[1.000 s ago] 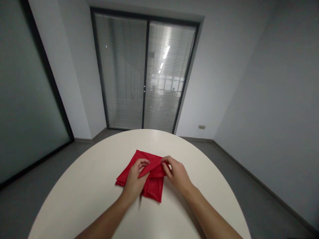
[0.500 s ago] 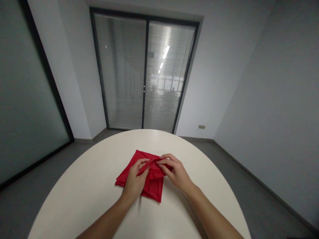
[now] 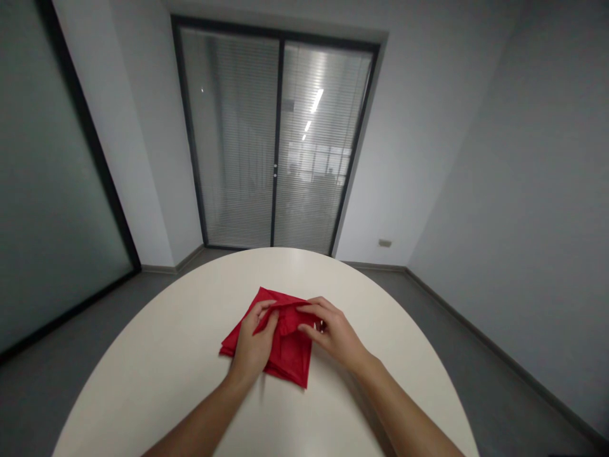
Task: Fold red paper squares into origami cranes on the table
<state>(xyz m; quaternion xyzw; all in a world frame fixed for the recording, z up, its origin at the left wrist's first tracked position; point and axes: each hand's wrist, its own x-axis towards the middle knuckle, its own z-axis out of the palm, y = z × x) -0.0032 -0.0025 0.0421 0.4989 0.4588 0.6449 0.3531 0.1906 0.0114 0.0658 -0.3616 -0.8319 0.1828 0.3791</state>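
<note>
A folded red cloth [image 3: 292,362], thin and creased, lies on the round table with one loose layer lifted near its middle. My left hand [image 3: 254,339] is closed on the left end of that raised layer, thumb on the near side and fingers behind. At the cloth's far right corner, my right hand [image 3: 333,330] has its fingers curled round the edge. Its thumb rests lower on the cloth, with a small gap between thumb and index finger. Both hands partly hide the folds, and what is underneath the layer cannot be seen.
The cream round table [image 3: 157,368] has a curved far edge. Beyond it stand glass doors with blinds [image 3: 233,158]. A frosted panel [image 3: 57,190] is at the left, a grey wall [image 3: 533,209] at the right, and a small socket [image 3: 385,243] sits low on the far wall.
My left hand has shifted slightly left with the raised layer. The right thumb has moved left over the cloth, and the flap's right part has dropped from between thumb and fingers.
</note>
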